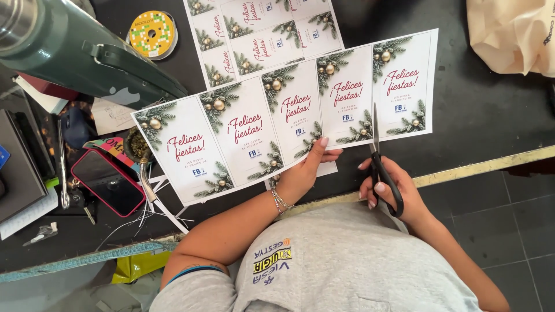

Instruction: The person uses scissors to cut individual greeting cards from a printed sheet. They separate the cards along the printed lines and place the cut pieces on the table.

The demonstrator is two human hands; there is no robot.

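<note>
The right hand (388,188) is closed through the loops of a pair of black-handled scissors (378,156); the metal blades point away from the body and overlie the near edge of a long white printed sheet of holiday cards with pine-branch and gold-bauble corners and red script (277,121); the blades sit in the gap between the last two card panels at the right end of the sheet. The left hand (306,167) lies just beside the right hand, on its inner side; its fingers are extended and half open, thumb under and fingertips on top of the sheet's near edge, pinching it lightly; a thin silver bracelet (281,200) circles the wrist.

The sheet extends from above the right hand diagonally past the left hand to the far left, resting on the dark counter (480,110); a second sheet of smaller cards of the same design (260,32) lies beyond the left hand, partly under the first.

Well to the left of the left hand: a red-cased phone with a dark screen (107,180); white paper offcut strips (156,205) just beside it; a dark green cylindrical flask with a handle (81,49) farther out; a round spool with a yellow-and-green label (151,33) beyond it. A cream cloth bag (511,34) lies far beyond the right hand.
</note>
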